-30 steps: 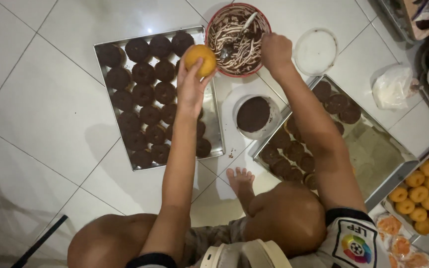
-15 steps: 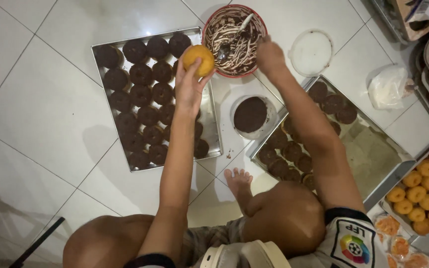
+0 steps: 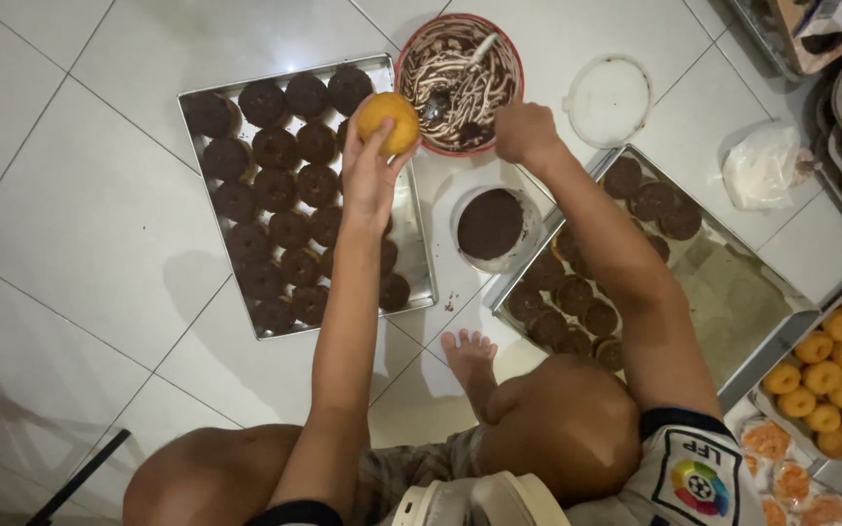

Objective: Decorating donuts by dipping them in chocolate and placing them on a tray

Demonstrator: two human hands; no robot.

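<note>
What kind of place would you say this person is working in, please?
Probably a home or small-scale doughnut kitchen, with the work done sitting on a white tiled floor. A metal tray of chocolate-coated doughnuts, a bowl of chocolate glaze and a tray of plain doughnuts all lie on the floor.

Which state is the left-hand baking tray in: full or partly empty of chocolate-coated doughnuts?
Nearly full. The left tray holds rows of dark coated doughnuts across almost its whole surface; only small bare patches of metal show.
</note>
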